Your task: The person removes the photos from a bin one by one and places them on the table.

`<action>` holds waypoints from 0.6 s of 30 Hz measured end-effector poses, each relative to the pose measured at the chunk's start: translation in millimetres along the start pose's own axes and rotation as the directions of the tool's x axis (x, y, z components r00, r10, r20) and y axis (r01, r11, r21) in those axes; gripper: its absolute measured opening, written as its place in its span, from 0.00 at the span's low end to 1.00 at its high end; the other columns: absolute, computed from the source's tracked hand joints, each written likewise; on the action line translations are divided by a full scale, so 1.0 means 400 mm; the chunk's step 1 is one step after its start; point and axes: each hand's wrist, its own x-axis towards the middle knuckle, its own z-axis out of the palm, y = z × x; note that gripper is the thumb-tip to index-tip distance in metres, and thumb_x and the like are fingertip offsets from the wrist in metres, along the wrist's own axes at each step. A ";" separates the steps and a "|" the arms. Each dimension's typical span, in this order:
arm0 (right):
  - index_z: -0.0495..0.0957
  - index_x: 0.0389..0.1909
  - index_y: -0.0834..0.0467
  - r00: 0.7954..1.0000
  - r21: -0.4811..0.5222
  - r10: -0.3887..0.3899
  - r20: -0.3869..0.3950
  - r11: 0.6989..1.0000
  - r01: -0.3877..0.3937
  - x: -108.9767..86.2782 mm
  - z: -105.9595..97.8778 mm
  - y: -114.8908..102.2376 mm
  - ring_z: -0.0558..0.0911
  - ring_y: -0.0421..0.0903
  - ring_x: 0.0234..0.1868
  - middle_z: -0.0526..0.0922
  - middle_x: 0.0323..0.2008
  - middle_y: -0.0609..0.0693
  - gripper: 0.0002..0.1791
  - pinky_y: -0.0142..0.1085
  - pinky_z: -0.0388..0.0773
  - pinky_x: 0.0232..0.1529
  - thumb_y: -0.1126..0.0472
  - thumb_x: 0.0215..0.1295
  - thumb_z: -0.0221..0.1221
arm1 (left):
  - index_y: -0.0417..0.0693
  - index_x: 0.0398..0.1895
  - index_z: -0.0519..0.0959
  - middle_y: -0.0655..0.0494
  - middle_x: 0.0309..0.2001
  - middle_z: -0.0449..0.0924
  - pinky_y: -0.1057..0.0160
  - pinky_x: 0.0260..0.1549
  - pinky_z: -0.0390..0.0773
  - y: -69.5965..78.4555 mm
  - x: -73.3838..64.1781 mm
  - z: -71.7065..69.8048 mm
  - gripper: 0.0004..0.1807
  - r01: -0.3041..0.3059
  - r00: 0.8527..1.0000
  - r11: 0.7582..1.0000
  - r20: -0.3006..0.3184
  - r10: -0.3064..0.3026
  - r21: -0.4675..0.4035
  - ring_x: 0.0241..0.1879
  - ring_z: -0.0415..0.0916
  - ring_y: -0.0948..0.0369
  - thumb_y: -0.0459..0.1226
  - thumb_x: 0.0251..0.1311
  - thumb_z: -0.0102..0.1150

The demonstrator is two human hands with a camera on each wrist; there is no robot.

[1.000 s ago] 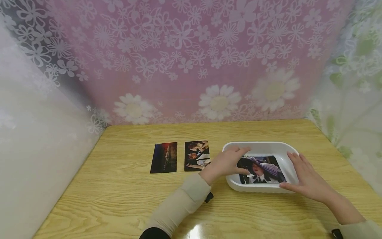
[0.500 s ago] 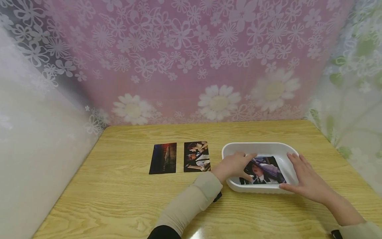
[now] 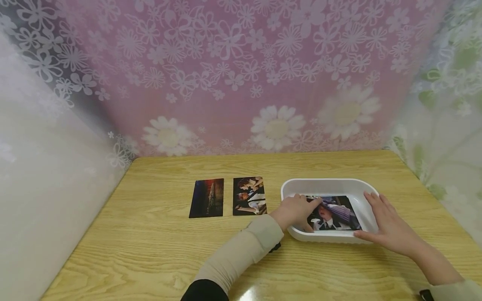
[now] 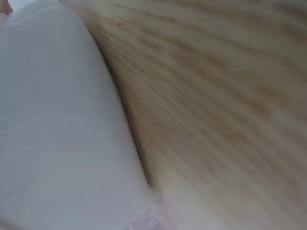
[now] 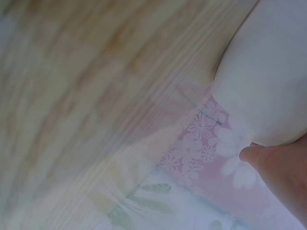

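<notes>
A white oblong plastic tray point(image 3: 331, 236) with rounded corners stands on the table's right half. A photo point(image 3: 340, 213) of a person in a large purple hat lies inside it. My left hand point(image 3: 295, 211) reaches over the tray's left wall, thumb and forefinger apart over the photo's left part; its other fingers are hidden. My right hand point(image 3: 393, 228) rests on the tray's right side, fingers extended along the rim and thumb at the front edge. The right wrist view shows one fingertip point(image 5: 252, 152) against the tray's white wall point(image 5: 268, 86).
Two more photos lie left of the tray: a dark ship photo point(image 3: 207, 198) and one of people embracing point(image 3: 249, 196). The wooden table point(image 3: 150, 251) meets a pink flowered cloth point(image 3: 226, 83) behind. Pale cloths hang at both sides.
My left hand has moved right and lowered into the tray, its thumb and forefinger now down over the photo's left part. The right hand, the tray and the photos stay in place.
</notes>
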 end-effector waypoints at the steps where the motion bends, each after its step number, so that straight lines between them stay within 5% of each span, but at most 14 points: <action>1: 0.36 0.68 0.61 1.000 0.000 0.001 0.000 1.000 -0.001 0.000 0.000 0.000 0.32 0.58 0.65 0.43 0.63 0.70 0.60 0.44 0.24 0.60 0.47 0.44 0.66 | 0.77 0.66 0.44 0.61 0.58 0.62 0.64 0.35 0.71 0.000 -0.001 0.000 0.52 0.005 1.000 1.000 -0.005 -0.005 0.003 0.54 0.60 0.63 0.66 0.35 0.58; 8: 0.36 0.68 0.62 1.000 -0.004 0.004 -0.001 1.000 -0.004 0.001 -0.001 0.000 0.32 0.58 0.65 0.43 0.63 0.70 0.59 0.44 0.24 0.60 0.48 0.44 0.66 | 0.75 0.66 0.47 0.57 0.51 0.62 0.67 0.26 0.69 0.000 -0.006 -0.002 0.54 0.046 0.998 0.999 -0.045 -0.045 0.017 0.49 0.60 0.64 0.67 0.31 0.59; 18: 0.36 0.68 0.62 1.000 -0.007 -0.006 -0.012 1.000 0.006 0.001 -0.001 0.001 0.32 0.57 0.65 0.44 0.63 0.70 0.59 0.42 0.25 0.61 0.48 0.44 0.66 | 0.75 0.66 0.48 0.57 0.49 0.63 0.66 0.30 0.69 -0.001 -0.006 0.002 0.53 0.035 0.997 0.999 -0.065 -0.033 0.024 0.48 0.59 0.63 0.66 0.30 0.61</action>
